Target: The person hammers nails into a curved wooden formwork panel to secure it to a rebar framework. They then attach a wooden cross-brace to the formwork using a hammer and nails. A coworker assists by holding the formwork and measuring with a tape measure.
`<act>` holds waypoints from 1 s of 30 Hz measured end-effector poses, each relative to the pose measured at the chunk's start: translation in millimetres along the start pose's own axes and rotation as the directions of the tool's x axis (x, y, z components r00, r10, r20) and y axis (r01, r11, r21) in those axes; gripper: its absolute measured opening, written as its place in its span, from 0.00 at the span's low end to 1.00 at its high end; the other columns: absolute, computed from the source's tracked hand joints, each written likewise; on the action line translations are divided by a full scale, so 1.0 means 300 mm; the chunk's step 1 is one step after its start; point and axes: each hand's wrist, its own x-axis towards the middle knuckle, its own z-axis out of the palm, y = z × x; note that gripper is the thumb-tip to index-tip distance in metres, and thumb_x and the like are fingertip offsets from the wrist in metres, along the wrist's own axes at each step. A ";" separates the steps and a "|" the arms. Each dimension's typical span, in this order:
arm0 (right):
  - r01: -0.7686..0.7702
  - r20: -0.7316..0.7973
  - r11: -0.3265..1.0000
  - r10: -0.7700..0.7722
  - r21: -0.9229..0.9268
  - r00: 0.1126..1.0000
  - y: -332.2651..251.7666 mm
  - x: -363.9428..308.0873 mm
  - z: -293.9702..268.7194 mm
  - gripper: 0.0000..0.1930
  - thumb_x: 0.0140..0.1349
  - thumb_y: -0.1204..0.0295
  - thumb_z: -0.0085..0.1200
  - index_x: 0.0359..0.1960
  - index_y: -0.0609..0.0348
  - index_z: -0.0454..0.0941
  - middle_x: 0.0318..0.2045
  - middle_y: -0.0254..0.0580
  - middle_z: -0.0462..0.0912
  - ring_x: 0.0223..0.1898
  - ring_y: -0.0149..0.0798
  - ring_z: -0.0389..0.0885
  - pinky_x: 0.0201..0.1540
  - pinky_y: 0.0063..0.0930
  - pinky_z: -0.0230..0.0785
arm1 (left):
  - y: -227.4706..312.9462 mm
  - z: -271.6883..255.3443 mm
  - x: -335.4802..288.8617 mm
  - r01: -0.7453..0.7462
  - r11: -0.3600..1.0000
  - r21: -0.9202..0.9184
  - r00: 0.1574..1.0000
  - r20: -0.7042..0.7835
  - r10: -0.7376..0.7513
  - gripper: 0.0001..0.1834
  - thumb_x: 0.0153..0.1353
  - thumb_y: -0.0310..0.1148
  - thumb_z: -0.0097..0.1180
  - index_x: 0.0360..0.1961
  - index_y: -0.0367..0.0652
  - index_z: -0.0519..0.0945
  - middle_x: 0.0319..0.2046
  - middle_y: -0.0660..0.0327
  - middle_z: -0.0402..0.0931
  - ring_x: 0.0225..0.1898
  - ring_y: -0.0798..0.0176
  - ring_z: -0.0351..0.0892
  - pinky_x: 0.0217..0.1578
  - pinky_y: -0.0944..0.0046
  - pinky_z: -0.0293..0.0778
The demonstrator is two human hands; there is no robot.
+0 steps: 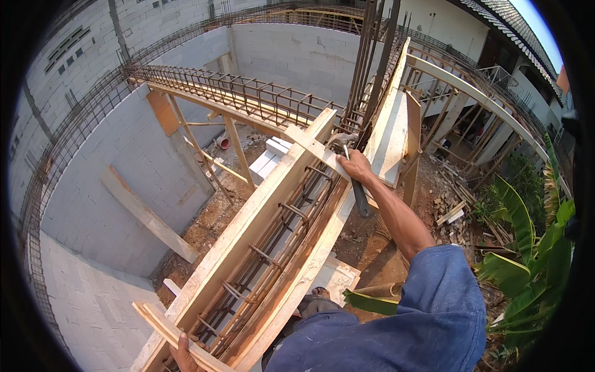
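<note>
My right hand (355,166) is closed around a hammer (361,201) with a dark handle; its metal head lies by the upright steel bars. Beneath that hand, a short wooden strip (313,146) crosses the top of the timber formwork (232,239). A rebar cage (266,255) with square stirrups runs inside the formwork's trough. At the lower left, my left hand (183,356) grips a pair of wooden strips (170,332), which lie across the near end of the formwork. Part of that hand is hidden under the wood.
Another rebar cage (238,87) runs off to the far left. Tall vertical bars (372,62) rise just beyond my right hand. Grey block walls (124,180) enclose the left side, with ground far below. Banana leaves (524,248) and scattered timber offcuts (455,214) lie to the right.
</note>
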 end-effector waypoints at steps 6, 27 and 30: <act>-0.013 0.179 0.975 0.054 -0.221 0.982 0.108 0.104 0.096 0.26 0.64 0.47 0.50 0.35 0.63 0.83 0.29 0.55 0.84 0.34 0.55 0.84 0.49 0.48 0.71 | -0.029 0.126 -0.073 0.061 0.995 0.085 0.992 -0.116 -0.051 0.25 0.59 0.39 0.62 0.52 0.37 0.68 0.22 0.56 0.73 0.17 0.61 0.74 0.15 0.61 0.75; 0.155 0.307 0.972 -0.095 -0.176 0.947 -0.065 -0.206 0.146 0.27 0.66 0.49 0.48 0.31 0.65 0.82 0.20 0.54 0.80 0.30 0.53 0.80 0.57 0.50 0.54 | -0.151 0.134 -0.178 0.080 0.994 0.076 0.983 -0.169 -0.066 0.23 0.62 0.44 0.60 0.47 0.38 0.71 0.22 0.58 0.72 0.17 0.64 0.73 0.16 0.64 0.74; 0.135 0.310 0.978 -0.081 -0.156 0.947 -0.064 -0.214 0.152 0.27 0.66 0.49 0.48 0.29 0.64 0.82 0.20 0.54 0.80 0.30 0.52 0.80 0.56 0.50 0.55 | -0.161 0.142 -0.176 0.081 0.994 0.075 0.981 -0.184 -0.067 0.22 0.62 0.45 0.60 0.47 0.38 0.71 0.22 0.58 0.72 0.17 0.64 0.73 0.16 0.64 0.74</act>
